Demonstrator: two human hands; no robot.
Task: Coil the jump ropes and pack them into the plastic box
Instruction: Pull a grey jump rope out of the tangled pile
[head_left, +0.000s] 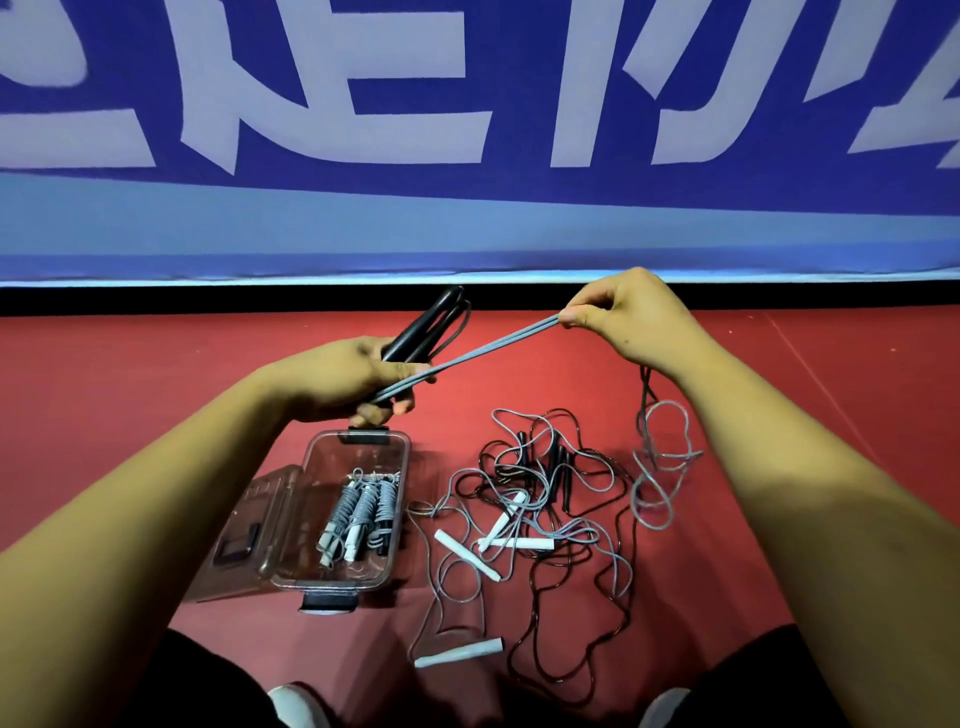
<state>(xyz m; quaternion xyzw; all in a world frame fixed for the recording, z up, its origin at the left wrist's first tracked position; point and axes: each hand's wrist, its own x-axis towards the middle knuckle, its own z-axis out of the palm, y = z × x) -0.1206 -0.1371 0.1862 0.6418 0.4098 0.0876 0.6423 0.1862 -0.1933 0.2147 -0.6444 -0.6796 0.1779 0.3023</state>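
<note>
Now rope (498, 343) taut between hands.

Grey and black jump ropes (540, 493) are sprawling over the red floor (156, 374); white lettering (405, 96) is crossing the blue banner (467, 189).

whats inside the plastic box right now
The plastic box holds about three coiled jump ropes, grey cord wound round their handles, lying side by side. Whether anything lies beneath them is hidden.

Grey rope (498, 338) with black handles (415, 327), stretched taut above open clear plastic box (358, 447) holding coiled ropes (363, 506); tangled ropes (545, 499) just right of it.
</note>
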